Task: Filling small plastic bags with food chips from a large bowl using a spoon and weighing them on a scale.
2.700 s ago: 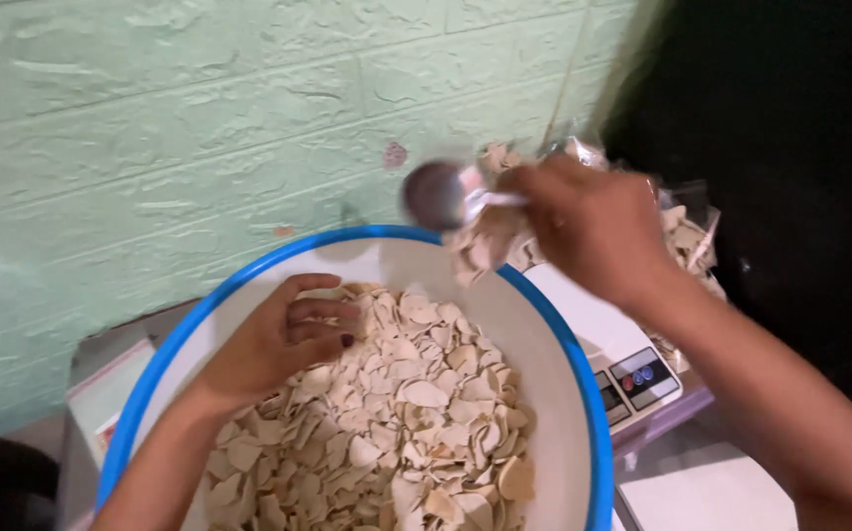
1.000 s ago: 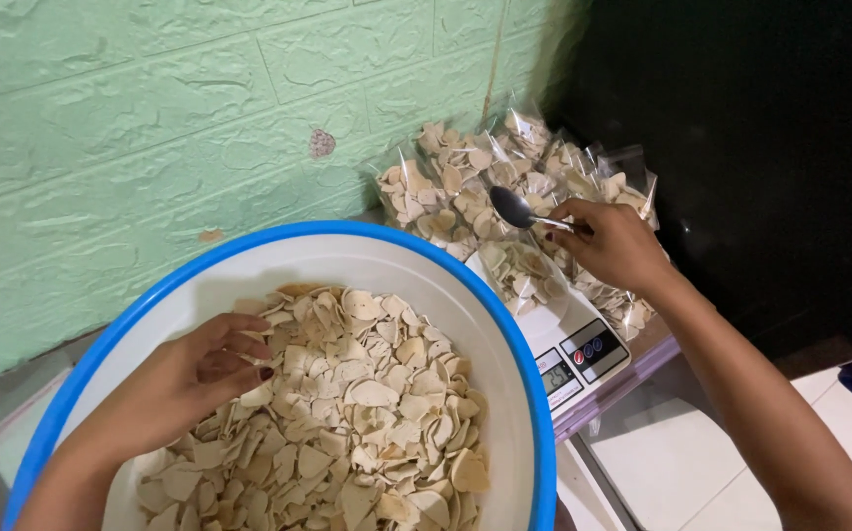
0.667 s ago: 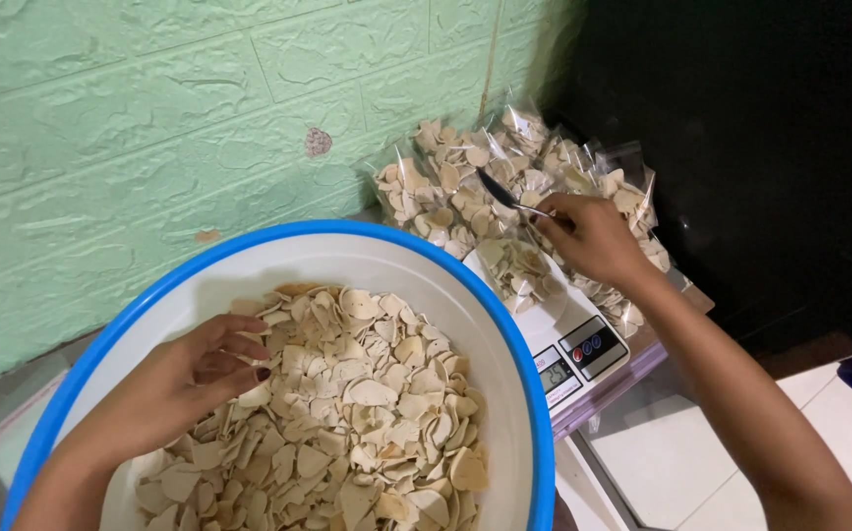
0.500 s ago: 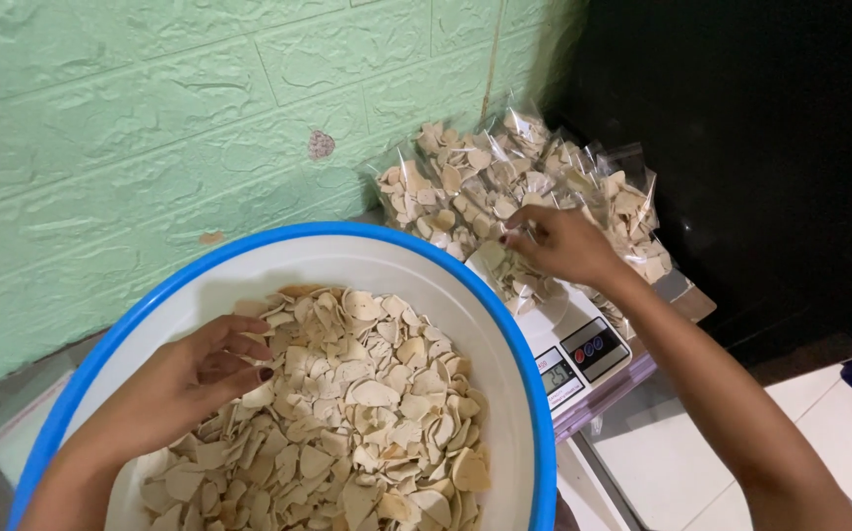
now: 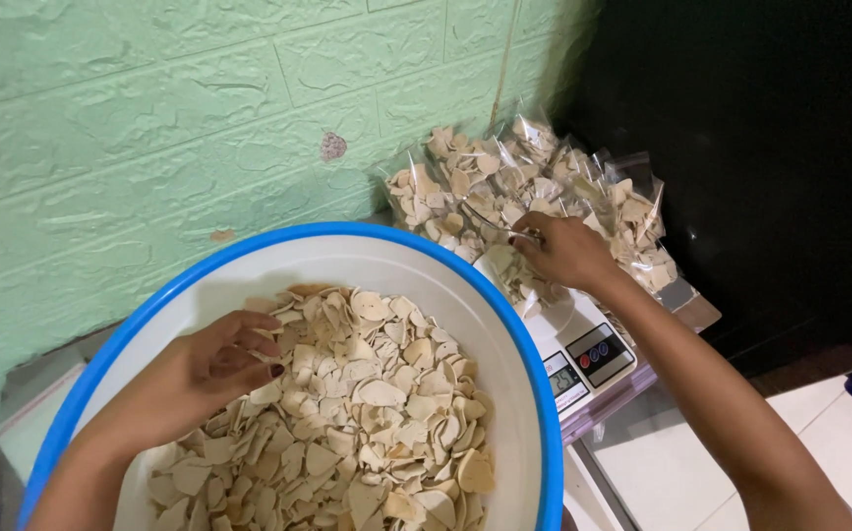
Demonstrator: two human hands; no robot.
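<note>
The right hand [image 5: 563,254] is closed around the thin handle of a metal spoon [image 5: 493,227], whose bowl end points away from the wide white plastic basin with a blue rim [image 5: 416,243] and lies among the chips heaped on the scale. The left hand [image 5: 211,366] rests inside the basin with its fingers loosely curled on the pale crackers [image 5: 367,413], pinching nothing that can be made out; the nails are painted dark.

The crackers are thin, dry, beige chips, mostly curved and heart- or shell-shaped, with rough edges, and they fill the lower half of the basin in a loose pile. Just right of the basin stands a white digital kitchen scale [image 5: 583,344] with a small grey display and round red and blue buttons; a heap of the same chips [image 5: 516,277] sits on its platform under the right hand. Beyond the scale, further from the basin, lie clear crinkled plastic bags [image 5: 504,177] filled with chips, leaning against a mint-green wall [image 5: 150,118] moulded into brick-like relief. To the right of the bags the background is dark.
</note>
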